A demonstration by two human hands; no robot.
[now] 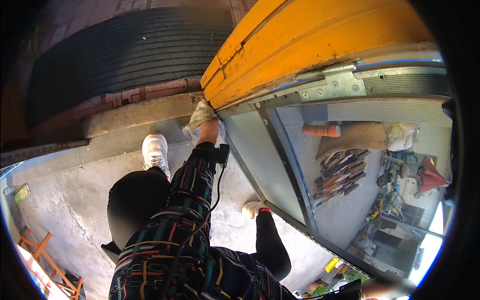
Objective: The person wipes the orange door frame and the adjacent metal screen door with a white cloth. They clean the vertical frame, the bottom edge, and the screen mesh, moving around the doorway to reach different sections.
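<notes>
My left hand reaches down into the corner between the wooden threshold and the foot of an orange door frame. It grips a crumpled, dirty pale rag, and clear plastic film shows around the wrist. Beside it, the metal screen door stands swung outward, with a grey lower panel and mesh above. My right hand, blurred at the lower right rim, is at the door's outer edge; its fingertips show through the mesh.
A steel hinge joins the screen door to the orange frame. Beyond the threshold lies a black ribbed mat. My white shoes stand on concrete floor. At lower left is an orange-brown wooden frame; stacked wood shows through the mesh.
</notes>
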